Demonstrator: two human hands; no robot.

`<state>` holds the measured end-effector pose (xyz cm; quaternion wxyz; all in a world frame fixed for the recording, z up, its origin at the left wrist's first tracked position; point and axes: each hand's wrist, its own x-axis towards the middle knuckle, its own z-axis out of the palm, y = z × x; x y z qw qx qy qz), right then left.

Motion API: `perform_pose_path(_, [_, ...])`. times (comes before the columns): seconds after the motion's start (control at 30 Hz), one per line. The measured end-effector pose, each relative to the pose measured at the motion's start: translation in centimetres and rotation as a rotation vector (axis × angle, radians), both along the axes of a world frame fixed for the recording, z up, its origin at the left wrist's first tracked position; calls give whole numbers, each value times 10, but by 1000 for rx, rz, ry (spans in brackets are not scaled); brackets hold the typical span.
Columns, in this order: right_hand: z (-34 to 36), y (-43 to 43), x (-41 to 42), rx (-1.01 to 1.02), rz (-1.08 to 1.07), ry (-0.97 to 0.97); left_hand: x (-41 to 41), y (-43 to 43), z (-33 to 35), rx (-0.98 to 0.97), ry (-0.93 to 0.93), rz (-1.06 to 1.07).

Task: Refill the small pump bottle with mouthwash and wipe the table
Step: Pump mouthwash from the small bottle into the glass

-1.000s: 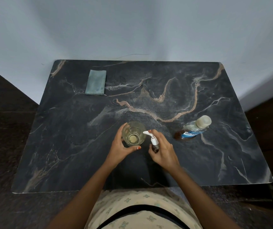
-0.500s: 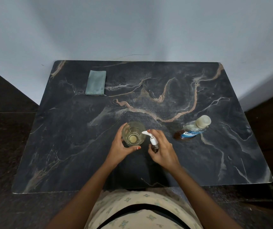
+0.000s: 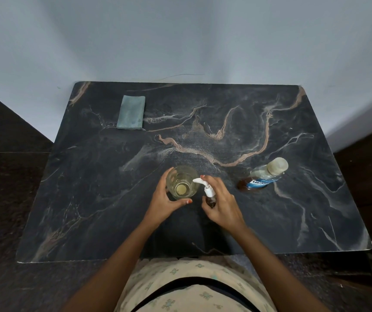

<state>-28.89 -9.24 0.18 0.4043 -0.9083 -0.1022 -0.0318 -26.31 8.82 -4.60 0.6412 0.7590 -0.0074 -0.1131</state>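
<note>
**Pump bottle [image 3: 210,197] in my right hand [image 3: 223,207], spout over the glass [image 3: 181,182]**

My right hand grasps the pump bottle, fingers and thumb curled round its small dark body near the counter's [image 3: 293,221] front edge; it stands upright, long axis vertical, white pump head on top; the spout [image 3: 197,180] points left and reaches over the glass's near rim. My left hand [image 3: 164,203] is wrapped round the glass, thumb on the near side and fingers on the far side, steadying it just beside the pump bottle.

The coming move turns on the mouthwash bottle [image 3: 262,176]: it stands to the right of my right hand and slightly farther back, apart from it with bare counter between; my right hand is much the nearer one, but it is occupied, so I judge it must let go first, or the left must cross over.

The glass is open-topped and looks to hold a shallow pale yellowish liquid, though I cannot be sure of the level; the mouthwash bottle is capped, with brown liquid in its lower part; what is in the pump bottle I cannot tell, as my fingers cover it.

The cloth [image 3: 131,112] lies folded at the far left, well apart from both hands; the wiping is not yet begun.
</note>
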Motion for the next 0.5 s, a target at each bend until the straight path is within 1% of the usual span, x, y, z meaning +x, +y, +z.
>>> perform_pose_path(0.2, [0,2,2,-43,28,-54,-1,0,1,18,6,3])
perform_pose_path(0.43, [-7,-2,2,1,48,9,0,-1,-1,27,1,-9])
perform_pose_path(0.5, [-8,-4,3,41,14,40,0,0,-1,30,5,-10])
